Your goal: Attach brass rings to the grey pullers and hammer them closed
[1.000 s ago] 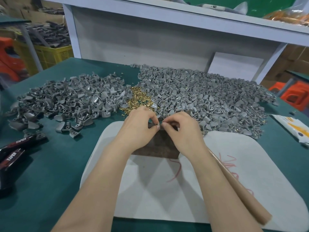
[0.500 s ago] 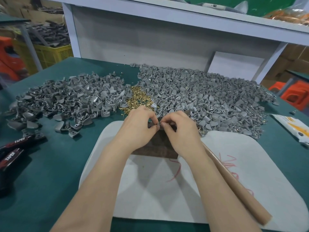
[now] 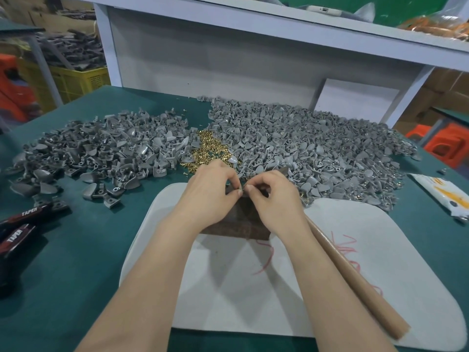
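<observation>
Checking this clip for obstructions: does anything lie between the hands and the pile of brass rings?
Nothing visible does. The brass rings lie just past the left hand, with grey pullers flanking the pile. The left hand and right hand pinch a small piece over the dark block.

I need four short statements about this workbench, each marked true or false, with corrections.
1. The brass rings lie between two piles of grey pullers. True.
2. The left hand and right hand pinch a small part above the dark block. True.
3. The right hand grips the wooden handle. False: the handle lies ungripped on the white board.
4. The black tools lie right of the board. False: left of it.
</observation>
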### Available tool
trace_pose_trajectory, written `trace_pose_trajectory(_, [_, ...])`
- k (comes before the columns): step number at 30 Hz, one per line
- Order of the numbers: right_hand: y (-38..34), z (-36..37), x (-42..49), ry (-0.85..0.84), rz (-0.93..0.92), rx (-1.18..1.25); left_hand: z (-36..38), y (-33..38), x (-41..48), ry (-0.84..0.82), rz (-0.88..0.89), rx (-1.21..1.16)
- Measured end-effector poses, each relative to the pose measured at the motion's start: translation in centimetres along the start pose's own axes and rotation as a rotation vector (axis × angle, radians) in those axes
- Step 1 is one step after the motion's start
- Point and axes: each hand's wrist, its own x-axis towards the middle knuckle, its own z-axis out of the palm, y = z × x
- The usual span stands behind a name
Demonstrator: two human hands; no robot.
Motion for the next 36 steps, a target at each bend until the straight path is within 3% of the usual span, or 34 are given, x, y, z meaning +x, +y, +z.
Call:
trace_pose_trajectory(15, [-2.6, -0.8, 0.5, -0.101, -0.009, -0.366, 0.2, 0.0, 0.1, 0.000, 0.015, 0.005])
trace_pose_trajectory(31, [-1.7, 0.1, -0.6, 0.023, -0.094, -0.263, 0.1, 0.1, 0.0, 0.012, 0.007, -0.002])
trace_pose_trajectory(36, [0.4, -2.8, -0.4, 0.090, 0.083, -0.103, 0.0, 0.0, -0.1, 0.005, -0.003, -0.002])
